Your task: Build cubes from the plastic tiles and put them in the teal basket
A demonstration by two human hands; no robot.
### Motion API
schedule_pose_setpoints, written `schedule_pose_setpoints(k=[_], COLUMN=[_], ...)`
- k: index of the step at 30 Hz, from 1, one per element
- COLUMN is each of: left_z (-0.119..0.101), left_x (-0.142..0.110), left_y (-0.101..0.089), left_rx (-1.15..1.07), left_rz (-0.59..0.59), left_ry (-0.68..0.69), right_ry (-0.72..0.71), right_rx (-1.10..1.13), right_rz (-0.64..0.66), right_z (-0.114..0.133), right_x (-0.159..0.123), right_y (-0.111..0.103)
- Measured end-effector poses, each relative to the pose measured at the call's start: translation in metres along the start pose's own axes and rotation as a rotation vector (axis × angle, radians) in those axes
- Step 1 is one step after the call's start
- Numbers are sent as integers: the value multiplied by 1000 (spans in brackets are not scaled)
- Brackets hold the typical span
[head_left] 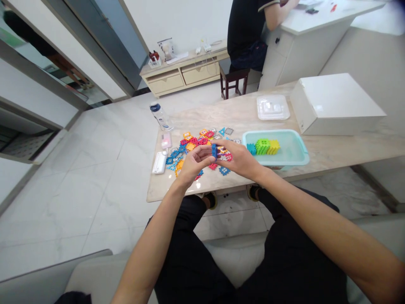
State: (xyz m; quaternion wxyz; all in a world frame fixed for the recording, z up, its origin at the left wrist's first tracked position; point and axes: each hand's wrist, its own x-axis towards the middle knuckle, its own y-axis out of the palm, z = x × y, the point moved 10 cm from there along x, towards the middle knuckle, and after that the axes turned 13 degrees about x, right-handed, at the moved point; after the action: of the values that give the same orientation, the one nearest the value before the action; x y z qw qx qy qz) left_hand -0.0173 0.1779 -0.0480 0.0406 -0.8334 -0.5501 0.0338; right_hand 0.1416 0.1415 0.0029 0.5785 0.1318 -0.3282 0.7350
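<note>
My left hand (196,162) and my right hand (237,158) meet above the table, pinching a small blue interlocking plastic piece (214,151) between them. Directly below lies a loose pile of flat plastic snap-together pieces (190,145) in red, blue, orange and grey, some partly hidden by my hands. To the right of my right hand stands a pale teal plastic tray (272,131). Inside it sit a teal block (251,148), a green block (262,146) and a yellow block (274,147), each built from such pieces.
The pieces lie on a marble-topped table (253,114), with a water bottle (161,116), a white device (160,162), a clear plastic lid (272,107) and a white box (335,105). A seated person (245,33) works at a white counter (316,25) beyond.
</note>
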Motion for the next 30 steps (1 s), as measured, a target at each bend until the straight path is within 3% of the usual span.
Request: schedule_pose_setpoints(k=[6,10,14,18,20,23,27,30], left_z=[-3,14,36,74,90,110,133,139], left_x=[-1,0,6,12,13,10,3,4], left_y=[2,-7,-30,-66,-72,-66,-47,-37], left_rx=[-60,-154,-27,293,581,901,1059,1196], left_rz=[-3,-60,-102,-153,-69,98,251,282], left_ry=[-23,-149,-194,-287,-304,-298,-333,-337], right_ry=[4,50,194,476,568,666,769,793], right_rx=[-14,-67,-144,-230,-308,-452,-622,-681], right_rz=[-4,-39,-27,176,296,441,574,623], right_z=[-5,-13,-29,-68,-85,-105,-118,-115], right_x=[0,1,0,-13,-24,-41,-60,-68], right_y=[-3,-6,-5,15,26,41,59,74])
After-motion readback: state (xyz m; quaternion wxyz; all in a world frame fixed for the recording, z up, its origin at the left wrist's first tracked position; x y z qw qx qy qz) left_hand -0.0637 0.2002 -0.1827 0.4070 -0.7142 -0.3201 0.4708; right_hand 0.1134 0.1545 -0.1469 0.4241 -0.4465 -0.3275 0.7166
